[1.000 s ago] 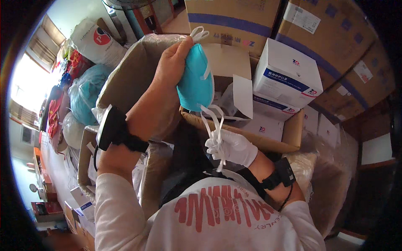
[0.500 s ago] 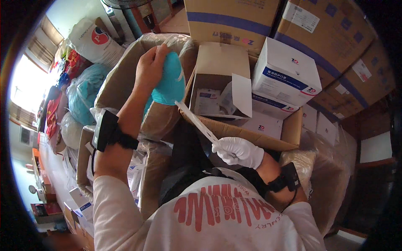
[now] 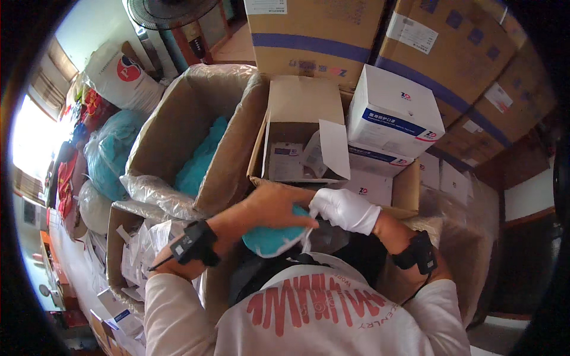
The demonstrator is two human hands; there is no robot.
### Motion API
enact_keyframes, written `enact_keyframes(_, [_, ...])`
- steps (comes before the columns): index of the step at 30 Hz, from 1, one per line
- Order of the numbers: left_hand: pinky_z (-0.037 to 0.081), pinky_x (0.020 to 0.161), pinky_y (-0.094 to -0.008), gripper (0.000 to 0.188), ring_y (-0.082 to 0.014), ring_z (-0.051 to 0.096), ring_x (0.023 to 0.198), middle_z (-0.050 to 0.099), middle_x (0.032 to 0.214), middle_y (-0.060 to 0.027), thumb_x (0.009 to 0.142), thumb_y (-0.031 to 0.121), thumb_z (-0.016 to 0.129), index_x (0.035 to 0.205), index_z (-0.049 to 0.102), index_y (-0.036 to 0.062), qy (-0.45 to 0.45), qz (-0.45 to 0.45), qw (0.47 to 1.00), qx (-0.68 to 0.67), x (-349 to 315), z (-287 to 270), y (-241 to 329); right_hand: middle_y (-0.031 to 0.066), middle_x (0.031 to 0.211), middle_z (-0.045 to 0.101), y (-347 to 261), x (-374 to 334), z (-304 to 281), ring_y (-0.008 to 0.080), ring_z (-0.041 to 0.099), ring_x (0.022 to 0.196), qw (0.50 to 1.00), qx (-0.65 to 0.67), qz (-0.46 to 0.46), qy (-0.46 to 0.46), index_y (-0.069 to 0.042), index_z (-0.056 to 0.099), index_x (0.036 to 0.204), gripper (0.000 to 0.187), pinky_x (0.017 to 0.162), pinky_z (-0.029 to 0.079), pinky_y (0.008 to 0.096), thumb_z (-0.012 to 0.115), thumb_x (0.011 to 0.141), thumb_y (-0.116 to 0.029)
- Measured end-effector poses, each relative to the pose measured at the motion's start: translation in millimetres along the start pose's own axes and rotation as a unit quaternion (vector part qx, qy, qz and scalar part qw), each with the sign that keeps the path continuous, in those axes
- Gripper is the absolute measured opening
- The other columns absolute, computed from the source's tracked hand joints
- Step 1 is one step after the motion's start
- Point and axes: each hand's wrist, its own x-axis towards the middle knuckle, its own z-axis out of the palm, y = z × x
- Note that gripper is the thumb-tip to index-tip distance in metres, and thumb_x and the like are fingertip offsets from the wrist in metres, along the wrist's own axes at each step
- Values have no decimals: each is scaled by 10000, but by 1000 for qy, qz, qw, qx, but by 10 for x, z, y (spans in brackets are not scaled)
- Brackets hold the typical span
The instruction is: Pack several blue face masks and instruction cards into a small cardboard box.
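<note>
Teal mask (image 3: 270, 240) sits near the person's chest, clasped under the bare left hand (image 3: 270, 204), while the white-gloved right hand (image 3: 343, 207) pinches its edge, just near an open cardboard box (image 3: 297, 133).

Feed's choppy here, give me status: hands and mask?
Left hand bare, grip on teal mask. Right hand gloved, pinching its strap. Nothing in the way.

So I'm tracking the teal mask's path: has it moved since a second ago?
Yes. The teal mask has come down from beside the open small carton to chest level, in the left hand.
</note>
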Motion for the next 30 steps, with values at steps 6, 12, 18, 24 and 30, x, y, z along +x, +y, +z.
enact_keyframes(6, [456, 709, -364, 355, -263, 602, 768, 629, 829, -109, 804, 428, 484, 881, 644, 121, -99, 76, 986, -111, 1, 224, -228, 133, 824, 573, -64, -33, 32, 270, 585, 704, 983, -149, -74, -83, -53, 560, 944, 189, 621, 456, 348, 462, 832, -170])
enact_keyframes(12, [432, 700, -286, 313, -130, 542, 736, 605, 767, -45, 820, 357, 522, 806, 630, 64, -175, -2, 883, -435, -69, 304, -214, 133, 801, 554, -8, -19, 118, 303, 569, 769, 945, -290, -153, -21, -80, 557, 924, 171, 648, 454, 384, 437, 847, -173])
enact_keyframes(18, [419, 691, -269, 398, -110, 515, 756, 577, 801, -34, 824, 413, 520, 896, 593, 29, -228, -59, 876, -421, -217, 381, -56, 153, 821, 558, -130, -23, 169, 347, 556, 779, 978, -136, -149, -52, -77, 531, 872, 170, 650, 440, 415, 420, 859, -206])
enact_keyframes(24, [408, 690, -264, 316, -122, 508, 746, 556, 753, -21, 892, 295, 449, 841, 592, 18, -167, 26, 864, -475, -416, 424, -267, 173, 773, 532, -159, -267, 202, 373, 535, 725, 983, -116, -129, -67, -51, 508, 859, 168, 618, 416, 428, 437, 861, -202])
enact_keyframes(30, [399, 725, -292, 303, -187, 526, 784, 558, 845, -97, 898, 231, 444, 777, 574, -15, 84, 234, 875, -416, -366, 298, 0, 158, 696, 496, -162, -377, 197, 353, 527, 676, 993, -11, -96, -66, -39, 503, 865, 161, 596, 406, 400, 443, 867, -188])
